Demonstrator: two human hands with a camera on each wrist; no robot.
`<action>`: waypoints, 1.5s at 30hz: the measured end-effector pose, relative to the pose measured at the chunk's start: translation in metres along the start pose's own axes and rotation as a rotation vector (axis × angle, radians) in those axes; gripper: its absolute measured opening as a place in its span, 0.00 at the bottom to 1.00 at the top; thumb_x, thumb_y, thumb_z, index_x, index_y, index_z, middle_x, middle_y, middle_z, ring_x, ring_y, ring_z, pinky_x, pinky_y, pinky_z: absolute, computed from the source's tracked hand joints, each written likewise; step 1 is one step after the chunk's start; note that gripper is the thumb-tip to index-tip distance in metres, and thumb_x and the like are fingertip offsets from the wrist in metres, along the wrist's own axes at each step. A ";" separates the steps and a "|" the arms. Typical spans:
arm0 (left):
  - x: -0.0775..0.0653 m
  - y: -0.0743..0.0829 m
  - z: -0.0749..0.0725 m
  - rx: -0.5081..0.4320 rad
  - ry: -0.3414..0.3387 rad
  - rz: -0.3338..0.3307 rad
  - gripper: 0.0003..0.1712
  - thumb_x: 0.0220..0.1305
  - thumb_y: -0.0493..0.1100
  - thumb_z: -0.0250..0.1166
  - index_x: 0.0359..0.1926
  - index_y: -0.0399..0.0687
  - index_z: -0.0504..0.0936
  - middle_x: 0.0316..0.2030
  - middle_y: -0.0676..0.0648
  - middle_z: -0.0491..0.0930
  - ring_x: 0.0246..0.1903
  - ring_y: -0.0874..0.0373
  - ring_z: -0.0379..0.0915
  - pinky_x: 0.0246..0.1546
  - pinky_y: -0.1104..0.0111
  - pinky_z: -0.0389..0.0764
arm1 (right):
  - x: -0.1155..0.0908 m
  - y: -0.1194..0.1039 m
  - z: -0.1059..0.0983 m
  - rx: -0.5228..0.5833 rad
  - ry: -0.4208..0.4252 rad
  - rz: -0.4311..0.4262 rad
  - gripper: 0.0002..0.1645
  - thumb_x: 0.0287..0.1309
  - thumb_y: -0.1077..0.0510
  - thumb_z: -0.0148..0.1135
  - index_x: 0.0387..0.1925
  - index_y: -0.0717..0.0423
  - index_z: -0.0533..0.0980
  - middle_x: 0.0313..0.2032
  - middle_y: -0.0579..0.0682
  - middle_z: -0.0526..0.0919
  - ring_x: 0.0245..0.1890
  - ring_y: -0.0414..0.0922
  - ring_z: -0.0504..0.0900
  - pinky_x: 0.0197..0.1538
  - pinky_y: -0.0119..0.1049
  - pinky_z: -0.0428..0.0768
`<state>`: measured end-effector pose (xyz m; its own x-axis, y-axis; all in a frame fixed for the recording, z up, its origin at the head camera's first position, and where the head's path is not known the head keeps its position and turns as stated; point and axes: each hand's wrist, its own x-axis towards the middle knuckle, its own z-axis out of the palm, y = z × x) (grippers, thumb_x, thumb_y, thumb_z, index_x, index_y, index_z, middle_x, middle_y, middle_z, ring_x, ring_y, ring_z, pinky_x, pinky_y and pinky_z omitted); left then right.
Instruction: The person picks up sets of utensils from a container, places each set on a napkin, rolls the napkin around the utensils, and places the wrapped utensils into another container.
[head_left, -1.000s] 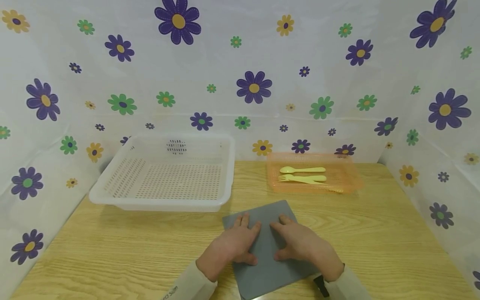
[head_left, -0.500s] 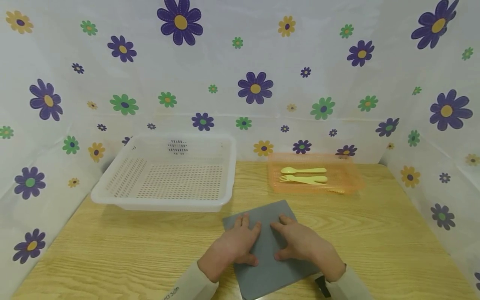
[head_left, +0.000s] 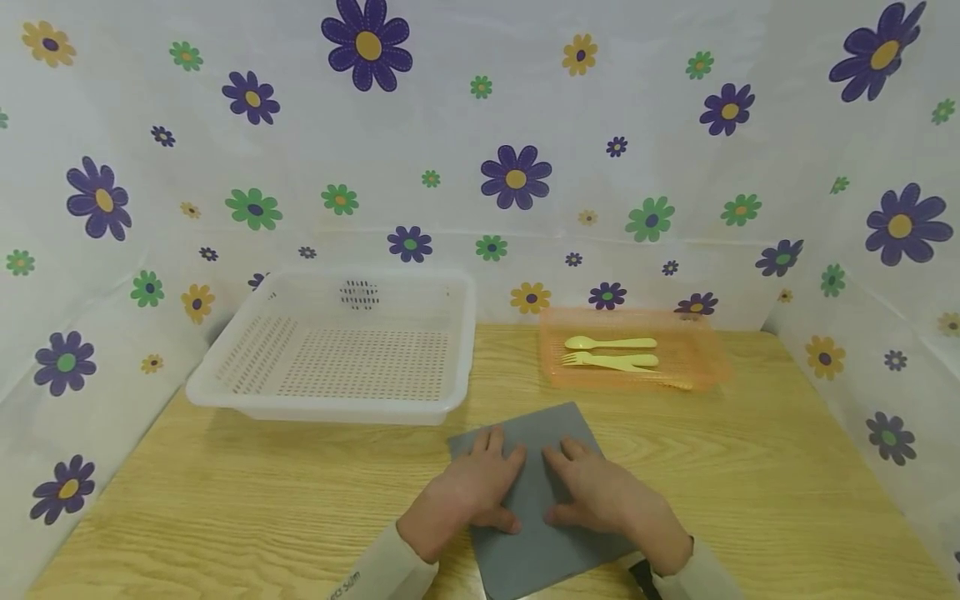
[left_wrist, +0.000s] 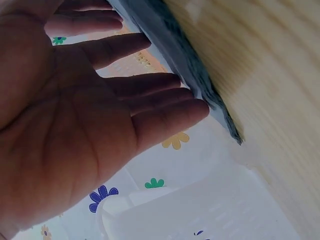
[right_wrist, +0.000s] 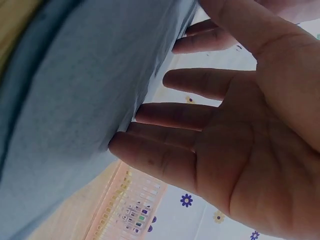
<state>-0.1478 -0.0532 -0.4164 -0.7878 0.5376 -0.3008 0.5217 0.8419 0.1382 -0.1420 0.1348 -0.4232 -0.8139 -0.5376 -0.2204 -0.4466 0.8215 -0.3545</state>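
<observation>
A white sheet printed with purple, green and yellow flowers (head_left: 420, 133) stands behind and beside a pale wood-grain table (head_left: 300, 483). On the table's far left is a large white plastic basket (head_left: 322, 408) with slotted walls; far right is a shallower see-through orange plastic basket (head_left: 592, 382). A flat, four-sided grey cloth (head_left: 534, 483) lies near the middle of the table, turned at a slant, nearer than both baskets and touching neither.

Wrist views show soft, uneven edges and what look like layers, so it is probably folded fabric: light, limp, unbreakable and not very slippery. Layers may slide apart or sag if only the top one is caught. The best hold would be a pinch through every layer at opposite edges or corners, thumbs below and fingers above.

The left hand (head_left: 476, 483) and right hand (head_left: 596, 492) rest on its left and right halves, fingers spread and nearly straight, pinching nothing. Smallest, inside the orange basket, are a yellow spoon (head_left: 615, 342) and a yellow fork (head_left: 581, 357), with another yellow piece overlapping the fork.
</observation>
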 end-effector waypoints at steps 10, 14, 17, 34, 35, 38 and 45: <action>0.002 -0.001 0.000 -0.055 -0.010 -0.008 0.54 0.43 0.60 0.70 0.67 0.44 0.56 0.66 0.28 0.49 0.64 0.35 0.44 0.58 0.47 0.65 | 0.001 -0.002 0.002 -0.001 -0.020 0.022 0.52 0.44 0.42 0.69 0.62 0.69 0.60 0.64 0.73 0.56 0.63 0.62 0.55 0.60 0.55 0.65; 0.002 0.000 -0.001 -0.058 -0.004 -0.012 0.54 0.43 0.60 0.71 0.67 0.44 0.57 0.66 0.28 0.49 0.64 0.35 0.44 0.57 0.47 0.65 | 0.001 -0.002 0.002 0.004 -0.014 0.019 0.51 0.43 0.43 0.69 0.62 0.69 0.60 0.64 0.73 0.56 0.63 0.63 0.55 0.60 0.56 0.65; 0.001 0.000 0.000 -0.062 -0.002 -0.011 0.54 0.42 0.60 0.71 0.66 0.44 0.57 0.66 0.28 0.49 0.64 0.35 0.44 0.57 0.47 0.65 | 0.001 -0.001 0.002 0.010 -0.012 0.016 0.51 0.43 0.43 0.70 0.61 0.69 0.60 0.64 0.73 0.56 0.63 0.62 0.55 0.60 0.56 0.65; 0.001 0.002 0.000 -0.084 -0.032 -0.034 0.54 0.44 0.59 0.70 0.67 0.43 0.56 0.67 0.26 0.47 0.64 0.34 0.41 0.56 0.45 0.65 | 0.002 0.001 0.001 0.024 -0.009 0.014 0.51 0.40 0.45 0.72 0.61 0.67 0.62 0.64 0.72 0.57 0.62 0.62 0.57 0.58 0.56 0.67; 0.001 0.002 0.000 -0.085 -0.032 -0.032 0.54 0.44 0.59 0.70 0.67 0.43 0.56 0.67 0.26 0.47 0.64 0.34 0.41 0.56 0.44 0.65 | 0.002 0.001 0.001 0.026 -0.009 0.015 0.51 0.40 0.45 0.72 0.61 0.67 0.62 0.64 0.72 0.57 0.62 0.62 0.57 0.58 0.56 0.67; 0.000 0.002 0.000 -0.089 -0.030 -0.030 0.54 0.44 0.59 0.70 0.67 0.43 0.56 0.66 0.26 0.47 0.64 0.33 0.41 0.56 0.44 0.65 | 0.003 0.002 0.001 0.034 -0.013 0.021 0.51 0.40 0.44 0.72 0.61 0.66 0.62 0.64 0.71 0.57 0.62 0.61 0.57 0.59 0.56 0.66; -0.001 0.003 0.000 -0.083 -0.027 -0.045 0.55 0.43 0.60 0.70 0.67 0.43 0.56 0.66 0.25 0.47 0.64 0.34 0.42 0.56 0.45 0.66 | 0.004 0.005 0.000 0.030 -0.009 0.007 0.51 0.39 0.45 0.72 0.61 0.65 0.62 0.64 0.70 0.58 0.61 0.61 0.58 0.58 0.55 0.67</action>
<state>-0.1452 -0.0509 -0.4160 -0.8002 0.4984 -0.3337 0.4559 0.8669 0.2016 -0.1469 0.1364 -0.4261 -0.8132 -0.5341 -0.2313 -0.4299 0.8190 -0.3800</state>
